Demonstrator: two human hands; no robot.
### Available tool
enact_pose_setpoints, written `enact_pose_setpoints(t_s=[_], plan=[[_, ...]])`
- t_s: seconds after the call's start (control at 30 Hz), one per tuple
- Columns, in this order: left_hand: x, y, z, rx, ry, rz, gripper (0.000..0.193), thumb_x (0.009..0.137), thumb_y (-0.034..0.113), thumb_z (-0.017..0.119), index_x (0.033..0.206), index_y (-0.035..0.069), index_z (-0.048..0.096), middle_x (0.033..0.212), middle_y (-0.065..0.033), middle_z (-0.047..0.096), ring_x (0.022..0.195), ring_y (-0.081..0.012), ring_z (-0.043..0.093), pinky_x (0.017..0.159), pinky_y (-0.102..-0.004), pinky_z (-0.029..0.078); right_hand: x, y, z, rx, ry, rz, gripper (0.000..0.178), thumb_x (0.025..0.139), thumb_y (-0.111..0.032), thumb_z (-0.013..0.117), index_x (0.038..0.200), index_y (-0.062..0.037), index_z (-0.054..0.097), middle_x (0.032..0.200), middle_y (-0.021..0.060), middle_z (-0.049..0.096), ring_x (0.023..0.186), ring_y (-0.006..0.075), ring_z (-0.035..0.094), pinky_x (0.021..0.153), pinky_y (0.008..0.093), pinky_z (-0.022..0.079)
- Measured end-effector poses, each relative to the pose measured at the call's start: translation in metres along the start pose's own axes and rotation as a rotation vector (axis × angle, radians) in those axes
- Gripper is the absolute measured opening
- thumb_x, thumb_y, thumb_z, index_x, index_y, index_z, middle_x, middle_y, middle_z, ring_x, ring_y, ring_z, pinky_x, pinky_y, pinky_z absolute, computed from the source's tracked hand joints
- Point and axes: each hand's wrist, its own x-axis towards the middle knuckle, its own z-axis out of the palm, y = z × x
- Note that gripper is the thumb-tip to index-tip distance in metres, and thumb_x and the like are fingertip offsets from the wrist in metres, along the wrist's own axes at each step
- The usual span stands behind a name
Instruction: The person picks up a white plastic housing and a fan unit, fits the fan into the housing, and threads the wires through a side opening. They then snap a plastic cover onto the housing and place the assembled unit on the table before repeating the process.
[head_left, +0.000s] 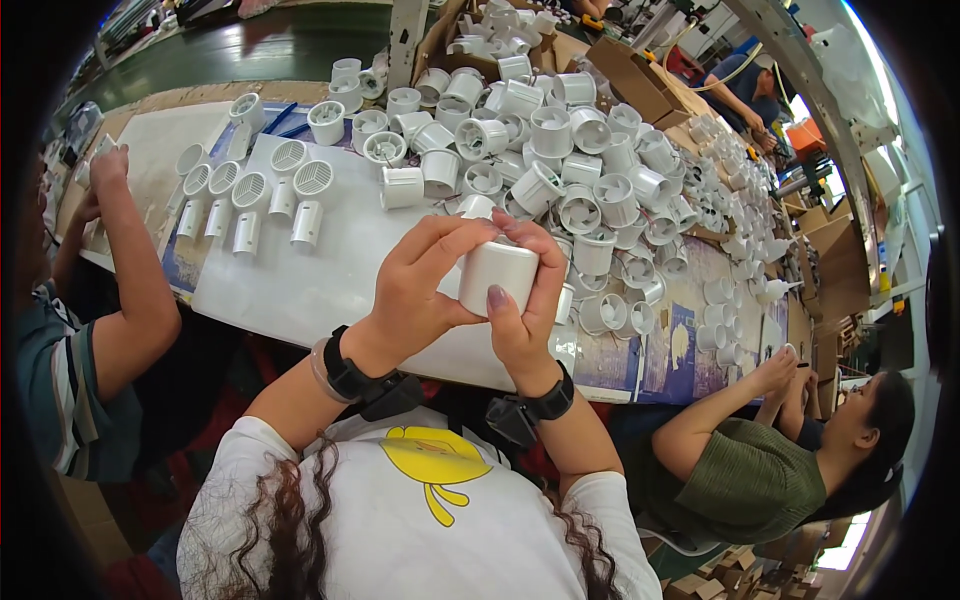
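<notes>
Between my two hands, just above the table's near edge, I hold a white plastic cylinder housing (499, 277). My left hand (428, 268) wraps its left side and top, with the fingers bent over. On its right side is my right hand (535, 290), thumb pressed on the front and fingers curled behind. The cylinder's smooth side faces me, and its far end is hidden by my fingers. Right behind my hands lies a large heap of similar white cylinder housings (549, 130), some showing fan blades inside.
Several white handheld fan bodies with round grilles (313, 178) lie at the left on the white table sheet (270, 270). A person (110, 330) works at the left, another (750, 470) at the right. A cardboard box (636, 82) and a metal post (405, 45) stand behind.
</notes>
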Motion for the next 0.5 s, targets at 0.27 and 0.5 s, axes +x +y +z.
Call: enact_pose_setpoints(t_s=[0.27,0.5], plan=[[0.004,-0.007,0.002,0.228,-0.025,0.126,0.077,0.063,0.018,0.085,0.131,0.006,0.048,0.124,-0.0144,0.052,0.113,-0.0311,0.052,0.098,-0.0402,0.043,0.010,-0.007,0.001,-0.231,0.141,0.186,0.049,0.085,-0.014,0.061,0.126,-0.0072,0.037,0.140,0.0190,0.038,0.130,0.0345,0.040,0.107,0.0457,0.033],[-0.016,-0.015,0.010,-0.520,0.090,-0.288,0.090,0.074,0.022,0.080,0.146,0.006,0.028,0.146,-0.0171,0.034,0.135,-0.0247,0.035,0.111,-0.0380,0.029,0.023,-0.022,-0.005,0.612,0.319,0.290,0.049,0.093,-0.021,0.049,0.138,-0.0080,0.031,0.144,0.0182,0.039,0.131,0.0325,0.040,0.111,0.0448,0.031]])
